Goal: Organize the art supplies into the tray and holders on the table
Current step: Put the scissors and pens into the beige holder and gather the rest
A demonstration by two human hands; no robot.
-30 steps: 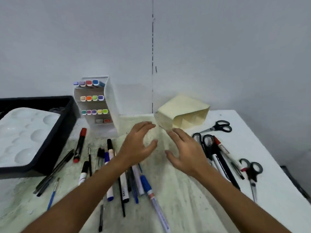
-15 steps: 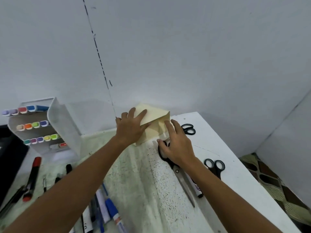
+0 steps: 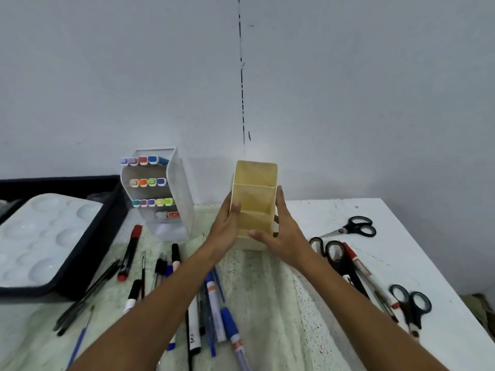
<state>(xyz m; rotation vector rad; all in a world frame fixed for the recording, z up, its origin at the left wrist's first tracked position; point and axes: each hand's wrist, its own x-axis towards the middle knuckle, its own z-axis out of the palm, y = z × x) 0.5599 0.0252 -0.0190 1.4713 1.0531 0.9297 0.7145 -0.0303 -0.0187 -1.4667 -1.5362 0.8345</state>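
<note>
Both hands, the left hand (image 3: 226, 227) and right hand (image 3: 281, 231), squeeze the yellow holder (image 3: 254, 194) between them, and it could tip over onto the pens (image 3: 214, 303) just below if one hand lets go.

A plain pale grey wall (image 3: 348, 89) fills the upper half of the view, marked by a thin dark broken line (image 3: 242, 76) running vertically down to the desk. The white desk (image 3: 334, 212) stands against this wall, and a stained pale green cloth (image 3: 267, 303) covers its middle and left portion, leaving the right portion bare. At the lower right edge of the view, past the desk corner, a small patch of patterned floor (image 3: 479, 303) is visible.
</note>
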